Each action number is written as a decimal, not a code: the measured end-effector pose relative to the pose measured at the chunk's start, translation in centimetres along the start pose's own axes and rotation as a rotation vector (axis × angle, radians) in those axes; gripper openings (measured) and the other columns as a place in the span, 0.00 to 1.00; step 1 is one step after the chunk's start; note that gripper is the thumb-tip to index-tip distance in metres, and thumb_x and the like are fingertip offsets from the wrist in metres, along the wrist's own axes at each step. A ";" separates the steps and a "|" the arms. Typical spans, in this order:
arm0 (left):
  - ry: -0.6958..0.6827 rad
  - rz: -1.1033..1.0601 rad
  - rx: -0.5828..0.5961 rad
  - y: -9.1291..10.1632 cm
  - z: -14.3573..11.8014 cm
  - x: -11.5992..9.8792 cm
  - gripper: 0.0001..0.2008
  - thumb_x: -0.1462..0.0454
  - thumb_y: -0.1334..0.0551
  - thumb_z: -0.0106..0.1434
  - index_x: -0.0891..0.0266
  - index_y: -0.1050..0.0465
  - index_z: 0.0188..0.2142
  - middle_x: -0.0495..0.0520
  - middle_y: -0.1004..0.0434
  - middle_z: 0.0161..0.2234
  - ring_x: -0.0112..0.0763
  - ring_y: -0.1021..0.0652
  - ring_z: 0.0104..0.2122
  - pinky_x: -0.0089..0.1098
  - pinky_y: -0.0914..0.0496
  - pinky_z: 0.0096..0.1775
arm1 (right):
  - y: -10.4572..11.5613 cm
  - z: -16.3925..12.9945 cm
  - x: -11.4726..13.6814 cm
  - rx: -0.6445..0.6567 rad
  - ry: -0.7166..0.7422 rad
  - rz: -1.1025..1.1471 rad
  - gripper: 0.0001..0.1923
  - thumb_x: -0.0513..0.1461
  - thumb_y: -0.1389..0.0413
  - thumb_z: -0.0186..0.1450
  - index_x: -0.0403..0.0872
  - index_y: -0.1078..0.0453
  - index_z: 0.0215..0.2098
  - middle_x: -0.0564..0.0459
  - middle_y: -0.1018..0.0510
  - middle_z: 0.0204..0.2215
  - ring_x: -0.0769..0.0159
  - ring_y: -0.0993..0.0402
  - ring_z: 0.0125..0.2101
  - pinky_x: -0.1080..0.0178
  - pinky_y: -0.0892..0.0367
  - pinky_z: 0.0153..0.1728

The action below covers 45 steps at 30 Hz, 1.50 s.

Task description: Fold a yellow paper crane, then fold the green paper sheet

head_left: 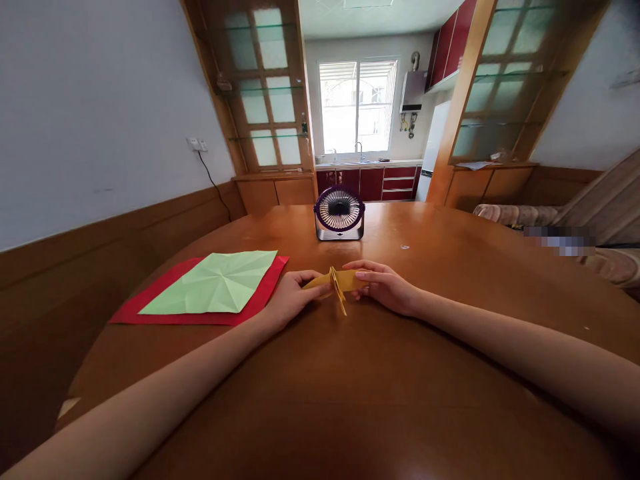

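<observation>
A folded piece of yellow paper (339,288) is held between my two hands above the middle of the table. Its side flaps stretch left and right, and a narrow folded part points down toward me. My left hand (295,293) pinches the left flap between thumb and fingers. On the other side, my right hand (385,285) grips the right flap, thumb in front and fingers behind. To the left lies a creased light green paper sheet (215,283) on top of red paper (135,313).
A small dark purple fan (340,212) stands on the brown wooden table (350,400) beyond my hands. Past the table are a kitchen window (357,107) and wooden cabinets. A striped sofa (600,207) is at the right.
</observation>
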State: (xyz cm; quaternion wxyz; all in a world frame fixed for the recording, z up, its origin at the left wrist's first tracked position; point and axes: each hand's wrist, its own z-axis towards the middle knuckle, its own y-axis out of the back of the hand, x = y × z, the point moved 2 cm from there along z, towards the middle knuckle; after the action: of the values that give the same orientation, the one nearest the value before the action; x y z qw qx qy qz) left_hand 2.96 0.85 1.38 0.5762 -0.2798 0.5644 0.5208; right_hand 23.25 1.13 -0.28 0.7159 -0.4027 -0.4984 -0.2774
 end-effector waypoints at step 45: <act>0.303 -0.307 0.374 -1.3 -0.9 -0.8 0.12 0.59 0.30 0.52 0.65 0.24 0.32 0.52 0.24 0.28 0.27 0.27 0.27 0.27 0.38 0.30 | -1.2 -1.0 -0.3 0.300 -0.162 -0.245 0.14 0.46 0.40 0.61 0.41 0.24 0.29 0.53 0.23 0.24 0.73 0.31 0.23 0.71 0.40 0.25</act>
State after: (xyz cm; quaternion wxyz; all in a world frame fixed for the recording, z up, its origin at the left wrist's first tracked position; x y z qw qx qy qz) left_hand 3.95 -0.64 1.63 0.5989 -0.3255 0.6813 0.2668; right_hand 22.70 -0.33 -0.37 0.6863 -0.2490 -0.6354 -0.2515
